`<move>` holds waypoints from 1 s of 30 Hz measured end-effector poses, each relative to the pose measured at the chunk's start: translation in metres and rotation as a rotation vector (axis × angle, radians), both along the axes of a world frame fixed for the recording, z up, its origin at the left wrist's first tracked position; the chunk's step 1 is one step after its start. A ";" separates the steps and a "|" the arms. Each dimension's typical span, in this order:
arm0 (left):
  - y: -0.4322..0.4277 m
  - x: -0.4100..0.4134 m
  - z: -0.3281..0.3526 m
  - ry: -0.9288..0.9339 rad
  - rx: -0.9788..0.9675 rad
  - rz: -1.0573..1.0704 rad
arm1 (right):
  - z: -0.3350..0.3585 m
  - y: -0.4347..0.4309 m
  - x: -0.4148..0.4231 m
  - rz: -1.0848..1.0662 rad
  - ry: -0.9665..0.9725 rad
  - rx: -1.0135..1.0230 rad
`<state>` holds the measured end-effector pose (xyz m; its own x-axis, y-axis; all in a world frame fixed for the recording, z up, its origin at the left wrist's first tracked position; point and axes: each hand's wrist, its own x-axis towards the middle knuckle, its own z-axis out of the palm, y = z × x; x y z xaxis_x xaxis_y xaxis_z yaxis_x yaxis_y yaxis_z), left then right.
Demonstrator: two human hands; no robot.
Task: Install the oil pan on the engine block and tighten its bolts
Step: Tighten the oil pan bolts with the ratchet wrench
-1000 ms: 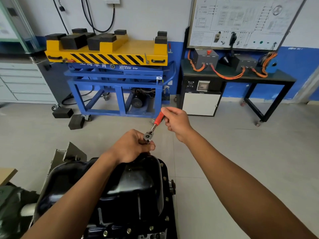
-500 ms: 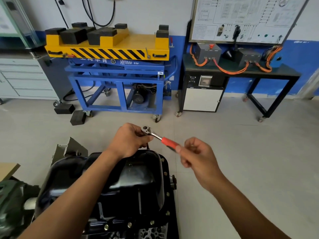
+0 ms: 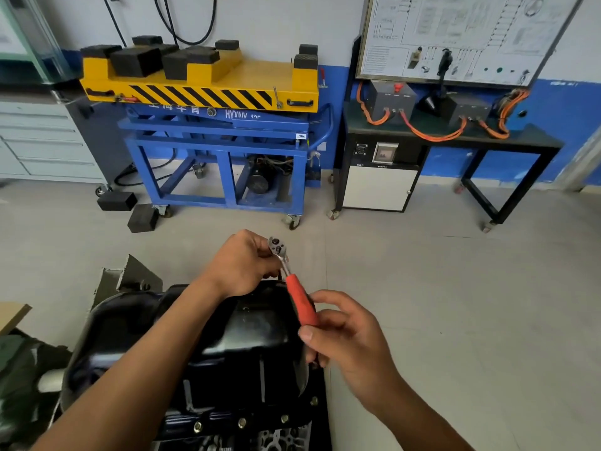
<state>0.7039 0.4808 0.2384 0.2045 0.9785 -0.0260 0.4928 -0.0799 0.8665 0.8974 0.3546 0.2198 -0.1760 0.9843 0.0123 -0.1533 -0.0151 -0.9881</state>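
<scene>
Near centre: oil pan [image 3: 227, 346] on the engine block [image 3: 283, 437], under my left forearm. Above the pan's far-right edge: ratchet [image 3: 300, 301], head at my left hand [image 3: 244, 265], handle in my right hand [image 3: 341, 333], nearer. Far centre: lift cart [image 3: 211, 125]. Far left: drawer cabinet [image 3: 42, 144]. Far right: bench [image 3: 533, 141], wiring board [image 3: 455, 34] behind.
</scene>
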 end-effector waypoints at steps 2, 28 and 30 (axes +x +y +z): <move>0.001 -0.001 0.000 0.007 0.006 -0.021 | 0.001 0.005 0.009 -0.058 0.064 -0.030; -0.002 0.005 0.003 0.098 0.067 0.023 | 0.022 0.170 -0.001 -0.167 0.295 -0.261; -0.002 0.005 0.003 0.086 0.077 0.060 | 0.017 0.152 0.010 -0.174 0.386 -0.254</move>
